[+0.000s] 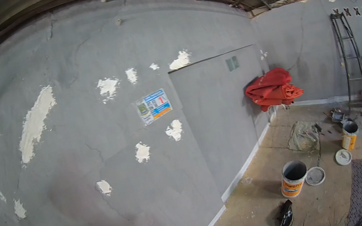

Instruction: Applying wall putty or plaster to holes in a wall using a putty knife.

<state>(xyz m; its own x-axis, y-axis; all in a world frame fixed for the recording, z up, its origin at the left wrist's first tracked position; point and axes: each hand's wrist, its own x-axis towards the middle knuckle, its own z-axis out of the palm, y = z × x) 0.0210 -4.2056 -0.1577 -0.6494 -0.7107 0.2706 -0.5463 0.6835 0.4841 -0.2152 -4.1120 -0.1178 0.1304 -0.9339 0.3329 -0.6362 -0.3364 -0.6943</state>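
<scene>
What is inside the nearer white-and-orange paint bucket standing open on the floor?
The nearer white-and-orange paint bucket stands open, its round grey lid lying beside it on the floor. Only a dark interior shows from this angle; whether paint is in it, and how much, cannot be told.

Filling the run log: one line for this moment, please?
hands: out of view | wall: grey, white patches | floor: two open buckets, lids beside

An open paint bucket (293,179), white with an orange band, stands upright on the concrete floor near the grey wall. Its round lid (315,175) lies flat just beside it. A crumpled black bag (285,216) lies nearer me.
</scene>
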